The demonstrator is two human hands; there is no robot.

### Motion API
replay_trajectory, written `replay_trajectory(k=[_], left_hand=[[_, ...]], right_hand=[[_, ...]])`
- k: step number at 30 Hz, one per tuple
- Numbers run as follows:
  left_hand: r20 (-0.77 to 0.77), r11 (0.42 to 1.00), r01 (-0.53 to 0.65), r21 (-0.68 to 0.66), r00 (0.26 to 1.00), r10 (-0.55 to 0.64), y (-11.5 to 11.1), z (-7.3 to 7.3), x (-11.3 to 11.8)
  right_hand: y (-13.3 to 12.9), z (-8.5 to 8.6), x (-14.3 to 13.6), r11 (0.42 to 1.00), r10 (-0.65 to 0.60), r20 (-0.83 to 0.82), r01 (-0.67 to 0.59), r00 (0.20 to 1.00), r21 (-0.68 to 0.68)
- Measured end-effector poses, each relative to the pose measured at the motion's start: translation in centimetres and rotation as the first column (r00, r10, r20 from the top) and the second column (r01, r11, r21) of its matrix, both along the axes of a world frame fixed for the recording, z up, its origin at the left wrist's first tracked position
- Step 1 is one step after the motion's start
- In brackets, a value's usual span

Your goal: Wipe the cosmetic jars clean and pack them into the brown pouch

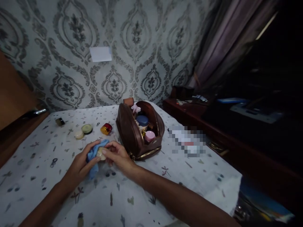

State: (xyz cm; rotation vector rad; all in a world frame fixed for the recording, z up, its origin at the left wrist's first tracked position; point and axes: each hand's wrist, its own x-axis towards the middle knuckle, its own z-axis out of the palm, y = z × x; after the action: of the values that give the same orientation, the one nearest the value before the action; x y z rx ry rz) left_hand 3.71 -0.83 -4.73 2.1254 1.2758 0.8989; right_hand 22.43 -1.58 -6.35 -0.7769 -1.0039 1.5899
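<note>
Patterned grey wallpaper backs a worktop (pixel 194 176) covered with a white printed cloth, dim at its right side where dark furniture stands.

Both hands meet low over the worktop, left of centre. The left hand (pixel 80 164) holds a blue cloth (pixel 93 157) bunched in its grip, fingers curled around it from below. The right hand (pixel 118 156) comes in from the right, its grip narrow, fingertips pinched on a small pale round jar (pixel 101 153) that is pressed against the blue cloth. The jar sits between the two hands, mostly hidden by fingers and cloth, so its lid cannot be made out.

Just beside the right hand, on its far side, stands a brown leather pouch (pixel 129 132), zipped open at the top, with a blue-lidded jar (pixel 142 120) and a pink-lidded jar (pixel 150 135) showing inside among other small items. Behind the hands, further left, lie a red and gold pot (pixel 106 128), a green-lidded tin (pixel 87 128) and a cream round lid (pixel 79 135), the last two just beside each other. A small dark cube (pixel 60 121) lies near the far left corner, well apart.
</note>
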Motion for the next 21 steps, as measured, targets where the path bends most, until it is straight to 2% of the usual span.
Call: replay_trajectory(k=[4,7,9,11,13,15,18,21], left_hand=[[0.026,0.991,-0.133,-0.024,0.991,0.134,0.1,-0.1,0.1],[0.027,0.983,-0.172,-0.060,0.984,0.174,-0.1,-0.2,0.4],[0.025,0.981,-0.179,-0.074,0.983,0.181,-0.1,-0.2,0.7],[0.036,0.983,-0.168,-0.068,0.985,0.171,-0.1,-0.1,1.1],[0.061,0.988,-0.140,-0.059,0.988,0.144,-0.1,-0.1,1.5],[0.085,0.990,-0.121,-0.075,0.988,0.127,0.1,-0.1,1.9],[0.090,0.982,-0.131,-0.133,0.985,0.144,0.2,-0.1,2.1],[0.148,0.970,-0.133,-0.205,0.975,0.165,0.1,0.0,2.2]], right_hand=[[0.3,-0.6,-0.4,0.999,0.038,-0.055,-0.038,0.998,-0.004],[0.7,-1.1,-0.6,1.000,-0.005,-0.064,0.006,0.998,0.022],[0.6,-1.2,-0.6,0.994,-0.066,0.012,0.065,0.998,0.089],[0.3,-1.1,-0.2,0.964,-0.169,0.178,0.124,0.969,0.236],[-0.2,-0.7,0.5,0.897,-0.286,0.361,0.115,0.888,0.428],[-0.6,-0.3,1.0,0.835,-0.351,0.489,0.031,0.799,0.549],[-0.7,-0.1,1.5,0.810,-0.372,0.557,-0.033,0.742,0.585],[-0.6,-0.1,1.4,0.802,-0.380,0.528,-0.013,0.759,0.597]])
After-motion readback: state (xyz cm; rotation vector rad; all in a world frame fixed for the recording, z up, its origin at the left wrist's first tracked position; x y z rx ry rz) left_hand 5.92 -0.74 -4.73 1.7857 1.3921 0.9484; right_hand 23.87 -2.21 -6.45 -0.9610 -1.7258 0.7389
